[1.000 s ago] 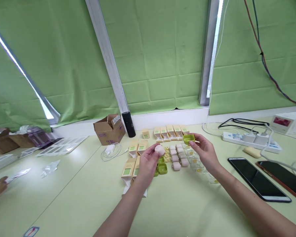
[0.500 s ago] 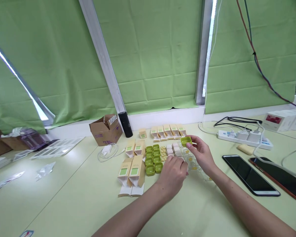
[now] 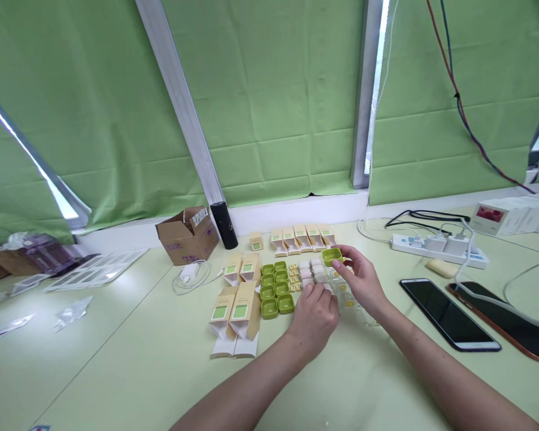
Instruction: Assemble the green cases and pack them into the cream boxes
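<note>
My right hand pinches a small green square box, raised over the far end of the clear plastic pieces with yellow marks. Lower and to the left, my left hand is closed, fingertips down by the white rounded blocks; what it grips, if anything, is hidden. Left of the blocks runs a column of tiny yellow pieces. Several more green boxes stand in two columns beside them. Cream cartons with green squares lie further left, flaps open.
At the back stand a row of cream cartons, a brown cardboard box and a black cylinder. To the right are a power strip, cables, a pale oval object and two phones.
The view has shifted slightly, moving most things a little left in the picture. My right hand still holds the green box, and my left hand stays closed near the white blocks.
</note>
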Available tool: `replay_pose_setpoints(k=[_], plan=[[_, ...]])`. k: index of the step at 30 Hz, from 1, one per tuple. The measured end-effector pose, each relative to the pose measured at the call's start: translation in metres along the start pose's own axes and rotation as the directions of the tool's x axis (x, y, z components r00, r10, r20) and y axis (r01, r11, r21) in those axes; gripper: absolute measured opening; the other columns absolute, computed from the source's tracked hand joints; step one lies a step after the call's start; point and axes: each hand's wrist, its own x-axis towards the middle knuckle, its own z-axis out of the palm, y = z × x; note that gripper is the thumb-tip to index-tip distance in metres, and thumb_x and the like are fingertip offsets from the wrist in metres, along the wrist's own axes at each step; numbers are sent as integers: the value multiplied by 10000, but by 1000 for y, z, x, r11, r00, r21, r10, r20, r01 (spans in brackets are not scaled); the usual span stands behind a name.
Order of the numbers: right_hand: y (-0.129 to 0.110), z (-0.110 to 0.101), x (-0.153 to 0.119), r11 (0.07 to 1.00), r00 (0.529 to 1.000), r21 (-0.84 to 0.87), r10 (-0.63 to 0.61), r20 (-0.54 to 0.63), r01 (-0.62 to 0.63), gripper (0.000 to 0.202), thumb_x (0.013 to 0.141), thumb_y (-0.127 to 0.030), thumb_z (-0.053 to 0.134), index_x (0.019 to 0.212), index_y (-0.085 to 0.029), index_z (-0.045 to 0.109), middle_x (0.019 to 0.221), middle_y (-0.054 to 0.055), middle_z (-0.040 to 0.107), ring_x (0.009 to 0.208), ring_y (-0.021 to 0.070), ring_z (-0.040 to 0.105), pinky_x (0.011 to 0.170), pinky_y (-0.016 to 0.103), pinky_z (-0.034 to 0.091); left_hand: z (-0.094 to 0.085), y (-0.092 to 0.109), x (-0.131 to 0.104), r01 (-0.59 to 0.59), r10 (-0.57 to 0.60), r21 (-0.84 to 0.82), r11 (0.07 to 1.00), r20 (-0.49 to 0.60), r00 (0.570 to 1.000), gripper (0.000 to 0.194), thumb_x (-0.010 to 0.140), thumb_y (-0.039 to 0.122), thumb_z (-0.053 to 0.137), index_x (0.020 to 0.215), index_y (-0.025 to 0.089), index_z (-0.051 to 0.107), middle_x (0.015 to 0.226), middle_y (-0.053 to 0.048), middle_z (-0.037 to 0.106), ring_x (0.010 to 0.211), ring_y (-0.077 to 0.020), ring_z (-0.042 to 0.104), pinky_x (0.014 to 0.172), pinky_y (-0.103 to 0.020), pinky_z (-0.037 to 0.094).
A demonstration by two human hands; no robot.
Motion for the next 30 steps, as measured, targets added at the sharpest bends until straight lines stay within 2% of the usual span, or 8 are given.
replay_pose_setpoints(k=[10,15,18,21,24,26,30], plan=[[-1,2,-2,1000,1000,-20,-17,6,17,422,915,-545,678,1211,-245,659,1160,85,727,1019,252,669,887,428,563,3,1,-1,45,-45,-9,999,2,999,138,992,108,577,885,138,659,869,-99,668,860,-244,603,752,-395,440],[-1,3,-3,1000,1000,-18,-20,12,20,427,917,-548,671,1223,-251,647,1184,90,716,1034,256,667,895,432,558,2,3,0,61,-61,-15,998,16,998,85,983,114,609,914,130,656,874,-98,661,872,-256,604,749,-401,429],[1,3,-3,1000,999,-17,-25,25,25,425,919,-552,672,1224,-257,648,1201,89,717,1048,257,668,915,435,556,0,3,0,92,-92,-39,995,22,996,43,984,170,658,968,130,655,898,-97,667,896,-267,611,752,-403,433],[2,2,-3,999,998,36,-23,65,20,443,904,-536,704,1253,-269,642,1226,83,715,1070,256,669,950,444,553,-5,1,-1,117,-115,-89,989,23,993,135,973,229,704,1040,125,651,948,-98,680,928,-271,613,754,-409,447],[-2,3,-4,991,991,134,0,137,-18,495,863,-527,759,1274,-279,636,1272,94,713,1144,273,666,995,456,549,-16,-8,-1,154,-157,-175,972,-3,988,177,965,254,718,1074,132,650,986,-100,696,956,-275,606,775,-422,458],[-7,4,-6,981,984,186,20,180,-54,519,834,-520,792,1269,-278,643,1318,104,704,1199,286,660,1035,465,541,-27,-18,-1,200,-216,-249,948,-39,976,139,981,250,691,1074,153,658,993,-98,707,963,-276,599,795,-425,455],[-17,10,-10,964,967,238,56,250,-118,520,807,-499,823,1251,-287,656,1305,96,717,1206,289,675,1063,475,546,-45,-47,-6,285,-357,-372,884,-141,923,95,1028,211,585,1067,180,666,986,-98,723,956,-267,593,832,-426,445]])
